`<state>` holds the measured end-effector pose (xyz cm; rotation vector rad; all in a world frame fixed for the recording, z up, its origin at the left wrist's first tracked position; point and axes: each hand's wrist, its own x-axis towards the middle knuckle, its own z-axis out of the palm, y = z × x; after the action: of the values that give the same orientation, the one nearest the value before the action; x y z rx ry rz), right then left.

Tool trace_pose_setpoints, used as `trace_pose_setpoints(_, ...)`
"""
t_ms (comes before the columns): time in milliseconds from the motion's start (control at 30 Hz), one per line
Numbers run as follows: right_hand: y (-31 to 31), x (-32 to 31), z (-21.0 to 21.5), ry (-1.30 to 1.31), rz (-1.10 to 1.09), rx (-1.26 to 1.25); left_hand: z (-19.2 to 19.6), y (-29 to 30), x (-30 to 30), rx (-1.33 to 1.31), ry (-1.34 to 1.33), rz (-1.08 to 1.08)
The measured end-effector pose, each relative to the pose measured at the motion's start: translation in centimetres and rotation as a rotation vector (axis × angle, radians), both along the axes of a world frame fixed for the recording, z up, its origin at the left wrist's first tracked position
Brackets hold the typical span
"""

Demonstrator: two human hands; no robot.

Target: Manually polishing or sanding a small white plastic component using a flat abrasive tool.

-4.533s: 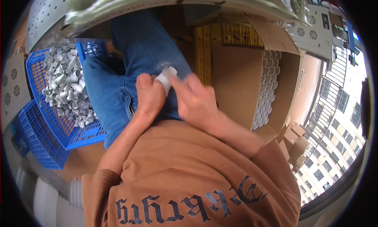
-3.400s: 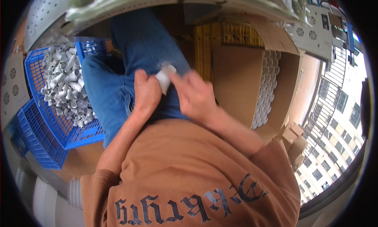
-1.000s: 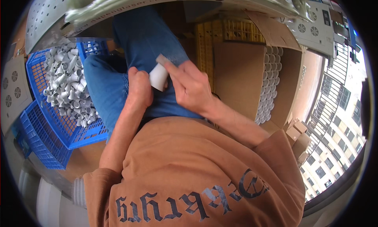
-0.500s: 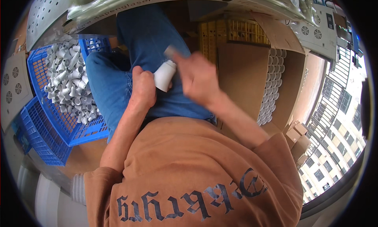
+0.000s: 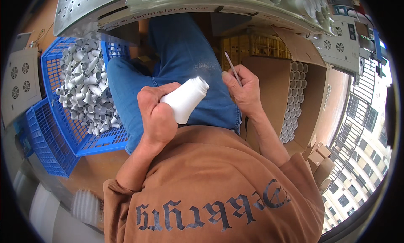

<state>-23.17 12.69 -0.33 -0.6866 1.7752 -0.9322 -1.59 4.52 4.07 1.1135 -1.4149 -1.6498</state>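
My left hand (image 5: 158,116) is closed round a white cone-shaped hollow piece (image 5: 185,100), held tilted above my lap. Its narrower, stepped neck points up and to the right, with an open rim, while the wide end sits against my fingers. To the right, apart from the piece, my right hand (image 5: 246,91) pinches a thin pale rod-like tool (image 5: 232,67). The tool's dark tip points up and away from me; its exact kind I cannot make out. Whitish dust (image 5: 206,68) lies on the blue jeans (image 5: 179,45) beyond the piece.
On the left, a blue plastic crate (image 5: 78,146) holds a heap of similar white pieces (image 5: 86,83). A cardboard box (image 5: 267,78) with stacked rows of white pieces (image 5: 293,100) stands at right. A metal machine bench (image 5: 168,13) spans the far side; a yellow crate (image 5: 269,45) sits beneath it.
My right hand has moved right, away from the white piece, and is no longer blurred. My left hand has brought the piece nearer and turned its neck further to the right.
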Motion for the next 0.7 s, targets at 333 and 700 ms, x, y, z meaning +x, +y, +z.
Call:
trace_pose_setpoints(333, -2.8, 6.7, 5.1, 0.165, 0.291, -0.415, 0.3, 2.5, 1.2, -0.328, -0.248, 0.156)
trace_pose_setpoints(700, -3.2, 7.7, 2.1, 0.482, 0.311, -0.547, -1.9, 1.6, 1.4, 0.079, -0.101, 0.133)
